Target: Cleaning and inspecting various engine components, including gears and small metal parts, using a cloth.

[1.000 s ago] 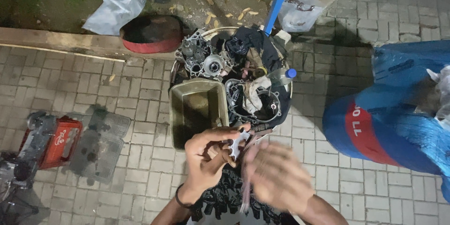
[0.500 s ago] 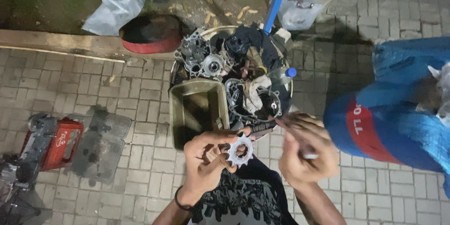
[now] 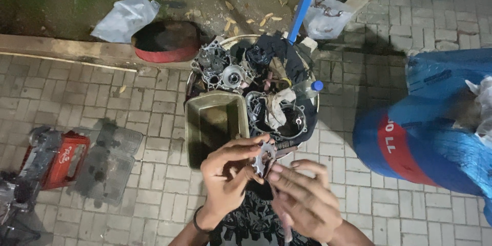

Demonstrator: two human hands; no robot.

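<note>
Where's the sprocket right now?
In the head view, the sprocket is pinched in the left hand, low centre, just below the green tray, with the right hand touching it.

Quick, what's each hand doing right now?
Left hand: closed on the sprocket.
Right hand: fingertips touching the sprocket, closed around a thin tool.

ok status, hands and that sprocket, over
Left hand holds sprocket edge-on in a finger grip. Right hand fingertips at its lower edge, something thin in the fist. Tray just beyond, nothing between.
</note>
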